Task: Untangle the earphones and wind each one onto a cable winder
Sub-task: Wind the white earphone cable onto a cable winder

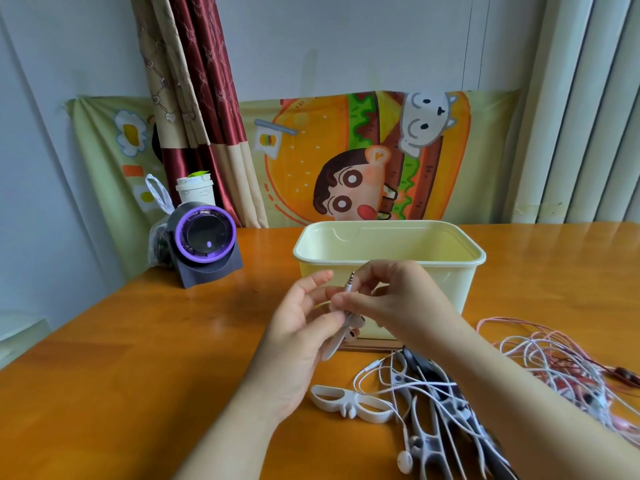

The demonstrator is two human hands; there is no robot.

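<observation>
Between both hands (346, 306), unlabelled white earphones (346, 322)

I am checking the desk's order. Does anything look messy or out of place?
Yes. To the right, white and pink earphone cables lie in a tangled heap, and white cables run over the winders. The cream bin stands upright; nothing is spilled.

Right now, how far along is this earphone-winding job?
Early on, it seems. Both hands, left and right, hold one wound white earphone, its plug sticking up. Left to do: the white and pink tangle on the table, an empty white winder, and the bin, whose visible inside looks empty.
</observation>
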